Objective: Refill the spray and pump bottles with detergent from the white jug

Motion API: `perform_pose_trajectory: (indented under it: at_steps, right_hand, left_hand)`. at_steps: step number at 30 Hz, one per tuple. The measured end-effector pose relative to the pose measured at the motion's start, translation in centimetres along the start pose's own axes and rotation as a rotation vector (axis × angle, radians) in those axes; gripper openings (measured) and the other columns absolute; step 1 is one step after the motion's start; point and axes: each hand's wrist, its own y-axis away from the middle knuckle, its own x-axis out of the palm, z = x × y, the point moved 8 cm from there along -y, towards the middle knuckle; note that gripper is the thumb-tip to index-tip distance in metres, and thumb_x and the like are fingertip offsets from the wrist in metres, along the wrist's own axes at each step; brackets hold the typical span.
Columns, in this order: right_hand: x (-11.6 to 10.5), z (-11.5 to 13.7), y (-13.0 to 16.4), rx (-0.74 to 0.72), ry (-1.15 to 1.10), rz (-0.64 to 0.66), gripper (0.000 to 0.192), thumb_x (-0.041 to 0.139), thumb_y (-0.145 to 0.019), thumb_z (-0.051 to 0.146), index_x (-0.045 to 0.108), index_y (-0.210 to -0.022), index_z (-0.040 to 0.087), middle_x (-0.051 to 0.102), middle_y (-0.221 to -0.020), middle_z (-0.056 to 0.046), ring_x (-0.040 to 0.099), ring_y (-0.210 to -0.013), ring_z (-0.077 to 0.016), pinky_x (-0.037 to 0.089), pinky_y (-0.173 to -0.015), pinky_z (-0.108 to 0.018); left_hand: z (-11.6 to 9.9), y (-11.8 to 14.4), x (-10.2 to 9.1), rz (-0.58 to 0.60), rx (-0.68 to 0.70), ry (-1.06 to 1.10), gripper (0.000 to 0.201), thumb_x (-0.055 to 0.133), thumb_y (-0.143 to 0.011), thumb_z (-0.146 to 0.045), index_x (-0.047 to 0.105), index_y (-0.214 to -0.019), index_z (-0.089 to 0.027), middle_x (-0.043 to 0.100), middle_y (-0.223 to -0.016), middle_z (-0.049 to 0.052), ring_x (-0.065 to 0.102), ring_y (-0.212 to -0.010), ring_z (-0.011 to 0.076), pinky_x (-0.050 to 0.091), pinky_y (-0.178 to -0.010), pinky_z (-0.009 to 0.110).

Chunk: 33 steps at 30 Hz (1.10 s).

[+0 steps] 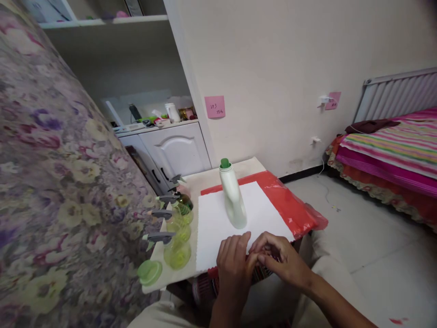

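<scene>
While both hands met at the desk's near edge, left hand flat, right hand loosely curled, holding nothing, the upright bottle stood just beyond the left fingertips.

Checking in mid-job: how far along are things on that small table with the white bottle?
Looks done: white sheet spread over the red plastic, white bottle standing on it, green cap on. In hand: left hand and right hand meet at the sheet's near edge. Untouched: spray bottles lined along the table's left side.
</scene>
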Motion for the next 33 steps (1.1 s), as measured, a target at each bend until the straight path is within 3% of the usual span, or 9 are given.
perform_pose_trajectory:
  at_steps: [6,14,20,25,28,33]
  right_hand:
    - [0.3,1.2,0.0,-0.019,0.323,-0.010,0.012,0.053,-0.078,0.008,0.057,-0.078,0.020,0.065,-0.073,0.000,0.059,-0.066,-0.0145,0.045,-0.060,-0.025]
    - [-0.1,0.2,-0.1,0.017,0.408,-0.012,0.017,0.049,-0.077,0.005,0.058,-0.078,0.020,0.061,-0.062,0.004,0.050,-0.052,-0.0101,0.036,-0.051,-0.022]
    - [-1.4,0.4,0.0,0.046,0.230,-0.057,0.014,0.051,-0.087,0.018,0.064,-0.088,0.019,0.068,-0.075,-0.001,0.061,-0.068,-0.0152,0.046,-0.062,-0.026]
    - [-1.6,1.6,0.2,-0.046,0.316,-0.039,0.011,0.062,-0.080,0.016,0.066,-0.089,0.021,0.061,-0.092,-0.003,0.059,-0.082,-0.0169,0.047,-0.070,-0.028]
    - [-1.9,1.5,0.3,-0.062,0.396,-0.069,0.011,0.062,-0.081,0.015,0.066,-0.088,0.022,0.056,-0.088,-0.002,0.056,-0.081,-0.0167,0.045,-0.072,-0.029]
    - [-2.2,0.7,0.3,-0.078,0.444,-0.090,0.010,0.061,-0.081,0.013,0.065,-0.084,0.022,0.054,-0.082,0.000,0.055,-0.077,-0.0163,0.044,-0.070,-0.029]
  left_hand:
    - [0.1,0.5,0.4,0.126,0.015,-0.047,0.029,0.058,-0.086,-0.020,0.051,-0.114,-0.016,0.062,-0.080,0.005,0.054,-0.072,0.0207,0.038,-0.067,0.033]
    - [0.4,0.6,0.7,0.121,-0.038,0.017,0.024,0.059,-0.085,-0.025,0.057,-0.108,-0.019,0.064,-0.079,0.004,0.057,-0.072,0.0207,0.040,-0.068,0.032]
    - [1.7,0.7,1.7,0.113,-0.303,0.285,0.019,0.064,-0.082,-0.027,0.062,-0.100,-0.021,0.061,-0.068,-0.001,0.055,-0.062,0.0154,0.042,-0.060,0.026]
    - [2.2,0.9,2.8,0.172,-0.517,0.451,0.008,0.065,-0.078,-0.025,0.059,-0.074,-0.021,0.050,-0.054,-0.007,0.047,-0.050,0.0105,0.035,-0.050,0.021]
    - [2.0,0.7,3.2,0.221,-0.507,0.380,0.016,0.061,-0.077,-0.020,0.052,-0.064,-0.020,0.046,-0.053,-0.007,0.044,-0.050,0.0100,0.031,-0.050,0.021]
    - [1.6,0.6,3.7,0.285,-0.383,0.211,0.016,0.054,-0.081,-0.019,0.050,-0.066,-0.021,0.049,-0.056,-0.006,0.044,-0.051,0.0112,0.028,-0.051,0.023]
